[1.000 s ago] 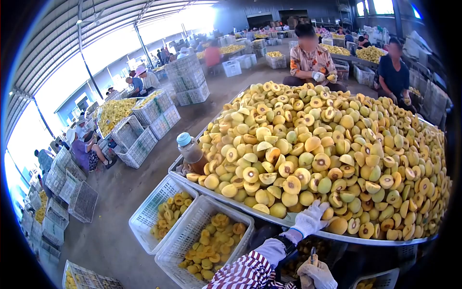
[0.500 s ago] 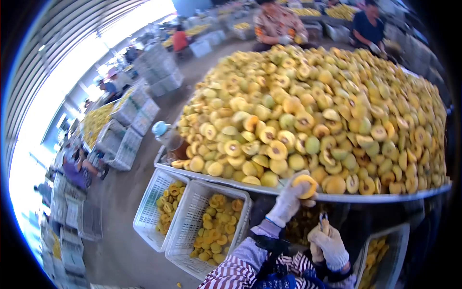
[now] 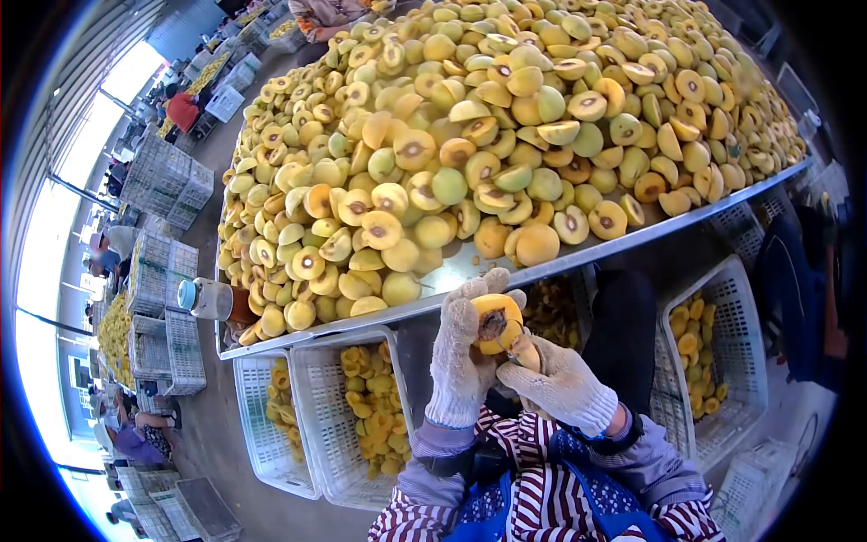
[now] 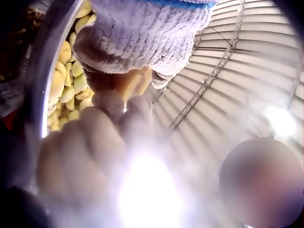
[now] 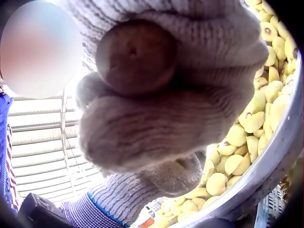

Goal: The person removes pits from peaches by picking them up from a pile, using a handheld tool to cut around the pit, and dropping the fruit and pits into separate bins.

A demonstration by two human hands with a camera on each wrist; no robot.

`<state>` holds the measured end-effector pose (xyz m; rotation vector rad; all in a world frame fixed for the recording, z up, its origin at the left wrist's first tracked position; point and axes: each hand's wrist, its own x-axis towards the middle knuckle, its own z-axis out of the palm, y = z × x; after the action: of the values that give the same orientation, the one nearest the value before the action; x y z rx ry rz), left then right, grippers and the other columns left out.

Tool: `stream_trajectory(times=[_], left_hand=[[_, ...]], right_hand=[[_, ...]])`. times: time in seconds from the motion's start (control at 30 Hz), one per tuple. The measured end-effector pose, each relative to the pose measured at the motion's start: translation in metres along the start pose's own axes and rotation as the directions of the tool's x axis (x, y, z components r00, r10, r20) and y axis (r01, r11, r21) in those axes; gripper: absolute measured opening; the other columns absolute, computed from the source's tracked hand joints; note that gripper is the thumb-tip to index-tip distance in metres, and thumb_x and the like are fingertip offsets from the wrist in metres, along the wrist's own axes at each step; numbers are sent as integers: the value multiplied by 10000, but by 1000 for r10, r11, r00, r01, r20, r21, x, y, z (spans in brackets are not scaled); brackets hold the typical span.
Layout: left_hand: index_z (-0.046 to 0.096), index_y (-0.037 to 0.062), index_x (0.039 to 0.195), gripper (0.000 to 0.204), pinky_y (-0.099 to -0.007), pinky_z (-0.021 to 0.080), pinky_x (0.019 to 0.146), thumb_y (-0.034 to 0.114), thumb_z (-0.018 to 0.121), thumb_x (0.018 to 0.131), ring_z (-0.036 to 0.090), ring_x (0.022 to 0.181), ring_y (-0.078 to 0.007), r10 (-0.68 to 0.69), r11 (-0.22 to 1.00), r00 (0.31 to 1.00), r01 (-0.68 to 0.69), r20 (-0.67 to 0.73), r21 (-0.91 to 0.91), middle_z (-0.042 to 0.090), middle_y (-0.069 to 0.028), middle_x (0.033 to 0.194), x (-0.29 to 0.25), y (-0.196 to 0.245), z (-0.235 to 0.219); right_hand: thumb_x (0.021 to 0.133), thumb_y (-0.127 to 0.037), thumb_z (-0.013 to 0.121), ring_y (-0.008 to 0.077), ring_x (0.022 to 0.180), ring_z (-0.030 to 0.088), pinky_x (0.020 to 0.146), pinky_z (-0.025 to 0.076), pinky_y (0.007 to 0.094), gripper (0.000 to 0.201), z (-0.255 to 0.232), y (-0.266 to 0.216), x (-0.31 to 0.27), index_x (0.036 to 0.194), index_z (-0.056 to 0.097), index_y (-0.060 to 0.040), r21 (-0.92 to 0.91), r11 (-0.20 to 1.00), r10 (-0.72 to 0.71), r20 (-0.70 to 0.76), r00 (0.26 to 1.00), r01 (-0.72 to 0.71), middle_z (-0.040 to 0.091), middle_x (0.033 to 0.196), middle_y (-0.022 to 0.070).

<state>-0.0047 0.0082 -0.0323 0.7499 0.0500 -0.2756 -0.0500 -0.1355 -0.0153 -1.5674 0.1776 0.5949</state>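
Observation:
In the head view my gloved left hand [image 3: 459, 357] holds a halved yellow fruit [image 3: 498, 323], its brown pit hollow facing up. My gloved right hand [image 3: 564, 384] grips a tool with a wooden handle [image 3: 525, 351], its metal end at the fruit's cut face. The right wrist view shows the round handle end [image 5: 136, 57] inside the curled right hand [image 5: 166, 123]. Through glare in the left wrist view, the fruit [image 4: 134, 84] sits between the left hand [image 4: 142, 35] and the right hand's fingers [image 4: 90, 147]. Both hands are just in front of the metal table's rim [image 3: 452, 294].
A large heap of halved fruit [image 3: 433, 144] covers the table. A bottle with a blue cap [image 3: 212, 299] lies tilted at its left corner. Crates of fruit stand below, two at left [image 3: 312, 425] and one at right [image 3: 745, 361]. Stacked crates [image 3: 163, 176] and people are farther left.
My left hand has taken a fruit half from the heap's edge and brought it back to my right hand, which has risen with the tool. The head view has tilted down and turned.

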Motion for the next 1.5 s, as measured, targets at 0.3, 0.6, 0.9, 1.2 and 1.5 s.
stream_trajectory(times=[0.3, 0.6, 0.9, 1.2, 1.5], left_hand=[[456, -10, 1387, 511, -424, 479, 1023, 335, 538, 1019, 553, 1241, -323, 241, 914, 969, -248, 62, 321, 477, -217, 1429, -19, -9, 25], [554, -35, 1315, 370, -420, 446, 1048, 155, 509, 1001, 557, 1238, -336, 448, 428, 783, -612, 432, 665, 539, -243, 1366, -9, -3, 29], [683, 1, 1110, 230, -327, 550, 796, 138, 650, 928, 695, 932, -214, -15, 549, 919, -322, 394, 772, 714, -140, 1058, 3, 28, 39], [690, 7, 1074, 258, -373, 552, 817, 137, 722, 853, 696, 977, -309, 162, 429, 710, -676, 686, 599, 705, -172, 1083, 18, 16, 37], [611, 0, 1167, 571, -313, 578, 632, 533, 505, 991, 687, 916, -259, -320, 939, 930, 337, 179, -71, 680, -158, 1062, 3, -4, 52]], right_hand=[[923, -299, 663, 234, 939, 702, 837, 537, 341, 435, -3, -2, -9, 1288, 580, -76, 59, 998, -34, -20, 999, 35, 715, 1026, 134], [975, -344, 610, 36, 450, 485, 364, 348, 192, 251, -23, -11, -20, 1024, 559, -102, 339, 925, 60, 308, 950, -169, 544, 635, -24], [972, -360, 608, 34, 455, 444, 421, 343, 199, 315, -26, 3, -25, 859, 625, -66, 506, 799, 6, 534, 845, -325, 500, 566, -42], [994, -269, 563, 131, 329, 461, 314, 381, 260, 258, -21, 52, -22, 916, 592, -25, 740, 382, -228, 655, 720, -553, 515, 503, 37], [952, -258, 633, 71, 380, 416, 334, 309, 227, 234, -26, 28, -24, 975, 549, -41, 439, 826, -156, 780, 606, -353, 474, 540, -23]])
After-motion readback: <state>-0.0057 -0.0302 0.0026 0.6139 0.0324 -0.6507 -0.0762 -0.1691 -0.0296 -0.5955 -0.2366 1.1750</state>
